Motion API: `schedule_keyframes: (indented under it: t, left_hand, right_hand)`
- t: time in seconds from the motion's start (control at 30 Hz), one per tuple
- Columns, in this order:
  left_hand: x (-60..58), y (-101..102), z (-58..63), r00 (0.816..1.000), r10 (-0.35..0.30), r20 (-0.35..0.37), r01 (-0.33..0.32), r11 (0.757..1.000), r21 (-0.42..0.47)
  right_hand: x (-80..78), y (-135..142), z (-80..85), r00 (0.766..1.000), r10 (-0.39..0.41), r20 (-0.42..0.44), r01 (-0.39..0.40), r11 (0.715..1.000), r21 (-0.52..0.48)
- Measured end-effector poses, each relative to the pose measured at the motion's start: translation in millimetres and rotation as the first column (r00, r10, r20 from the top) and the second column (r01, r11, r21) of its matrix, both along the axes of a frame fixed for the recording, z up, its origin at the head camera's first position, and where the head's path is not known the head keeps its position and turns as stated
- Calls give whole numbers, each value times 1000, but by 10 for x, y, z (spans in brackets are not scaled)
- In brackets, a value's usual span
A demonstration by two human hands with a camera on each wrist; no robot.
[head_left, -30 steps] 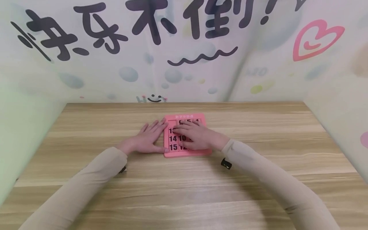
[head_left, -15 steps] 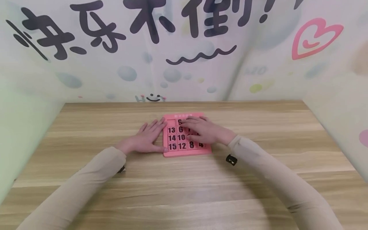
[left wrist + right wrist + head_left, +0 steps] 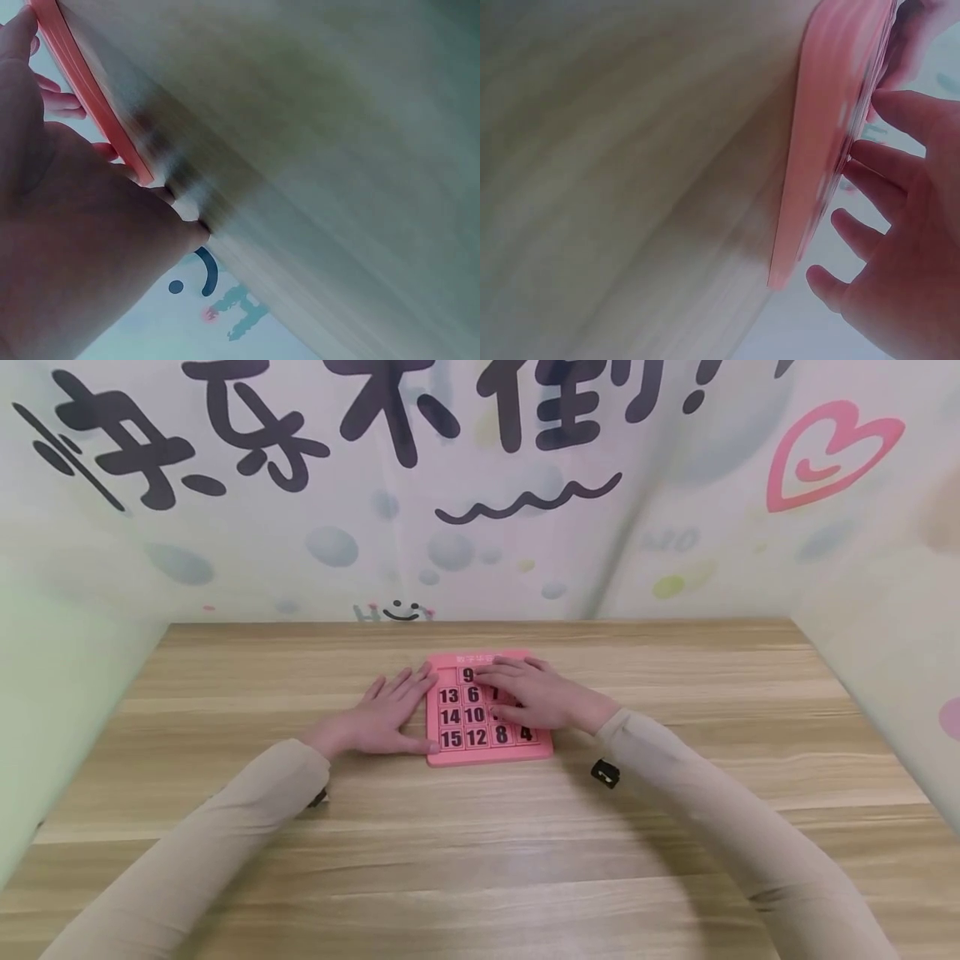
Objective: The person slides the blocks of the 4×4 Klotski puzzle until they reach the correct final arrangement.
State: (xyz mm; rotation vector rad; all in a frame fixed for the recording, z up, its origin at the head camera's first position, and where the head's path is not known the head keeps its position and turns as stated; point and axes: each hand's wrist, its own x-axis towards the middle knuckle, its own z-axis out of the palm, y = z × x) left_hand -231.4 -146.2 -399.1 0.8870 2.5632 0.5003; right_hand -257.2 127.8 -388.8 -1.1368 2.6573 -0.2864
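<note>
A pink sliding number puzzle [image 3: 491,759] lies flat on the wooden table, its square tiles printed with black numbers. The top-left slot holds no tile. My left hand [image 3: 378,714] lies spread along the puzzle's left side, thumb at the lower corner and fingertips at the upper one. In the left wrist view, this hand's fingers reach the frame's edge [image 3: 94,97]. My right hand [image 3: 546,697] is over the upper right tiles, hiding several of them. The right wrist view shows its fingers [image 3: 885,163] extended, with some fingertips at the tile surface and others apart from it.
The wooden table [image 3: 480,852] extends around the puzzle on all sides. Behind it stands a pale wall [image 3: 300,585] with black characters and a pink heart. A small black device [image 3: 605,773] sits under the right wrist.
My right hand has shifted right across the puzzle, uncovering tiles such as 6, 12, 8 and part of 4. The left hand stays in place. No tile has visibly changed its slot.
</note>
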Motion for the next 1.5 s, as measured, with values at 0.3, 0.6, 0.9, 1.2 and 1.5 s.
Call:
schedule_keyframes:
  t: [0.3, 0.6, 0.9, 1.2, 1.5]
  left_hand:
    - [-8, -19, -4, 1000, 0, -6, 0, 1000, 3]
    - [-13, -13, -25, 1000, -12, -8, 12, 1000, 8]
    - [-16, -20, -14, 1000, -4, -25, 5, 1000, 11]
    - [-17, -10, -19, 1000, -6, -17, 6, 1000, 11]
    - [-13, -3, -18, 1000, -3, -13, 3, 1000, 12]
  right_hand:
    - [11, -159, 11, 1000, 28, -1, -28, 999, 35]
    - [32, -227, -7, 999, 46, 5, -46, 998, 31]
    - [31, -30, -20, 1000, 7, -8, -7, 998, -59]
    - [67, 229, -71, 999, -48, 5, 48, 995, -89]
    - [76, 240, -59, 999, -41, -11, 40, 995, -92]
